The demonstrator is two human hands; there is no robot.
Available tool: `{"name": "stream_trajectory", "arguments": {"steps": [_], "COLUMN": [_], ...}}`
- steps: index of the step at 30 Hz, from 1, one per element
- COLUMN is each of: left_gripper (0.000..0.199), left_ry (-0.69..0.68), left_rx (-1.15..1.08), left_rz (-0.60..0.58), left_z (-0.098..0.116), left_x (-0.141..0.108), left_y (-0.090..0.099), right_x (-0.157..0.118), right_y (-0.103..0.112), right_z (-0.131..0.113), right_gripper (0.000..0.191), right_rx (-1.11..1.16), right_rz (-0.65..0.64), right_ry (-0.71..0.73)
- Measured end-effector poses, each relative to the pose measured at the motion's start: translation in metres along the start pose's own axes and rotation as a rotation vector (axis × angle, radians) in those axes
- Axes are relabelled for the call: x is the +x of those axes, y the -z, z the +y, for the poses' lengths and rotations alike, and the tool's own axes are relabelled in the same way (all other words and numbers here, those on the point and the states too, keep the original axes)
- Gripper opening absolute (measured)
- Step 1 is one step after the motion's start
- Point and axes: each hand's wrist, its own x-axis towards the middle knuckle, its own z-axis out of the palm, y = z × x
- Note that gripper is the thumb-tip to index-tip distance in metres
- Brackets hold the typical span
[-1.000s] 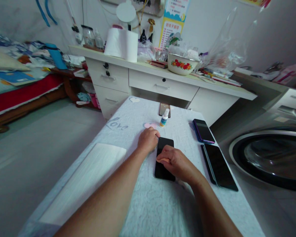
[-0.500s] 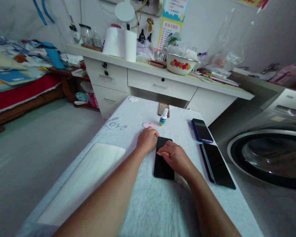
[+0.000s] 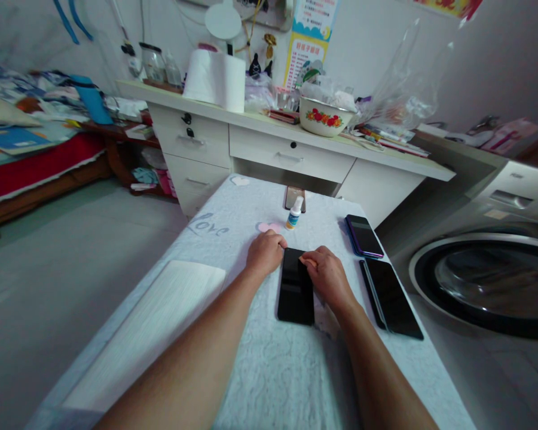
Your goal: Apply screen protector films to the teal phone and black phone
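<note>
A black phone (image 3: 295, 295) lies face up on the cloth-covered table (image 3: 269, 370). My left hand (image 3: 265, 252) is closed at its top left corner, fingertips touching the edge. Over the upper right part of the screen is my right hand (image 3: 326, 272), its fingers pinched together on something I cannot make out. A small white spray bottle (image 3: 295, 214) stands upright beyond the phone, just in front of another phone (image 3: 289, 197) lying at the far edge. To the right lie a dark purple-edged phone (image 3: 364, 236) and a black tablet (image 3: 395, 298).
A white folded sheet (image 3: 147, 334) lies on the table's left side. Behind stands a white desk (image 3: 260, 143) with a paper roll (image 3: 215, 79) and a flowered bowl (image 3: 325, 116). A washing machine (image 3: 497, 280) is at the right, a bed (image 3: 45, 164) at the left.
My right hand has moved right and slightly up across the phone, from the middle of the screen towards its right edge. My left hand stays by the phone's top left corner. The view has shifted slightly.
</note>
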Motion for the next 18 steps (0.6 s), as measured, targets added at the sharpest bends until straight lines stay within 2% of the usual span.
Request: {"name": "stream_trajectory", "arguments": {"steps": [4,10,18], "left_gripper": [0.030,0.029,0.028], "left_ry": [0.008,0.012,0.015], "left_rx": [0.011,0.010,0.010], "left_rz": [-0.017,-0.005,-0.012], "left_z": [0.000,0.001,0.002], "left_x": [0.001,0.001,0.000], "left_y": [0.000,0.000,0.001], "right_x": [-0.002,-0.008,-0.016], "right_y": [0.003,0.009,0.026], "right_z": [-0.008,-0.019,-0.023], "right_gripper": [0.019,0.020,0.017], "right_rx": [0.026,0.177,0.320], "right_rz": [-0.039,-0.159,-0.388], "right_ry": [0.043,0.182,0.233]}}
